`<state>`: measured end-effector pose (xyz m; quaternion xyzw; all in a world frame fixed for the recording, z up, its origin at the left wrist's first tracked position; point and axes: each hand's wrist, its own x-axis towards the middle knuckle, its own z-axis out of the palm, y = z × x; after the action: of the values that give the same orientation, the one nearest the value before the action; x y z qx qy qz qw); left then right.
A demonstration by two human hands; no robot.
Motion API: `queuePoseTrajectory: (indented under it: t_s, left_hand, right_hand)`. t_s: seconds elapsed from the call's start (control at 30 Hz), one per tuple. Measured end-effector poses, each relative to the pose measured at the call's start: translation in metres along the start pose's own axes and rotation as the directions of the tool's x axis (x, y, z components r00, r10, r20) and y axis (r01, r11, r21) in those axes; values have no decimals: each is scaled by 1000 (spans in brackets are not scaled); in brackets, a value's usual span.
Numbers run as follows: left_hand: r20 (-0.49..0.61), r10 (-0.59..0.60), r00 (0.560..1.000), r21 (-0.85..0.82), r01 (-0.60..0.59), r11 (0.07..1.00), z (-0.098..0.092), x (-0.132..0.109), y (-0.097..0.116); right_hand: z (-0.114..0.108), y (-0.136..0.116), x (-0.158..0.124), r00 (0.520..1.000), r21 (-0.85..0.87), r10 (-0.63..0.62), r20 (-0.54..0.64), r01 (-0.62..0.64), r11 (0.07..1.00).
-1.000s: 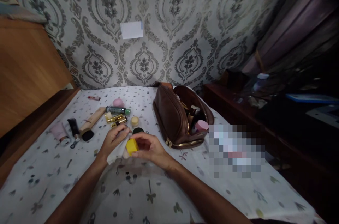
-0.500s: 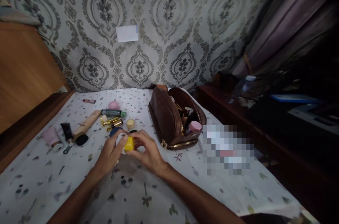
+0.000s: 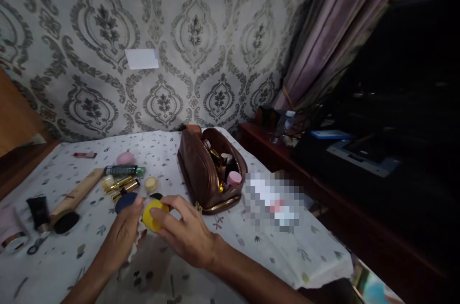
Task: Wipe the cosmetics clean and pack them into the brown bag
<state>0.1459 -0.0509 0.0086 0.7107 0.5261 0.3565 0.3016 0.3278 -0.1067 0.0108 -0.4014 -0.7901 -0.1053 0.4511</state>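
My right hand grips a small yellow round container, its fingers and thumb closed about the sides. Close by on the left, my left hand is closed on a crumpled white tissue, part of which hangs below the palm. A pale bit shows between the left thumb and the container; whether they touch is hard to tell. Just behind the hands lie a dark blue round item and a cream-coloured little jar. To the right stands an unzipped brown cosmetic bag with a pink-lidded jar among its contents.
Gold tubes, a green bottle, a pink sponge-like piece, a beige tube and a black tube lie on the left of the patterned cloth. A blurred packet is right of the bag.
The view has swung to the right, so everything sits further left. The yellow container has been turned, showing a rounder face, and the left hand has drawn slightly away from it.
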Motion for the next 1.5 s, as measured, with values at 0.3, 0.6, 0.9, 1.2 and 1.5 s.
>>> queuePoseTrajectory:
  t_s: [0.3,0.6,0.9,1.2,1.5]
  left_hand:
    - [264,331,906,69,-360,931,17,23,100]
    - [630,368,684,569,-729,380,64,55,141]
    - [453,736,503,456,-840,294,70,58,89]
    - [410,787,460,389,-869,305,75,63,67]
    - [462,713,527,427,-837,342,76,59,64]
  right_hand:
    - [-105,33,7,949,138,281,-143,-263,955]
    - [-164,77,20,902,0,432,0,-432,902]
    - [-156,95,38,818,-105,436,374,-430,897]
    - [-155,106,62,645,-130,401,651,-426,895]
    - [-147,120,56,606,-173,277,745,-226,959]
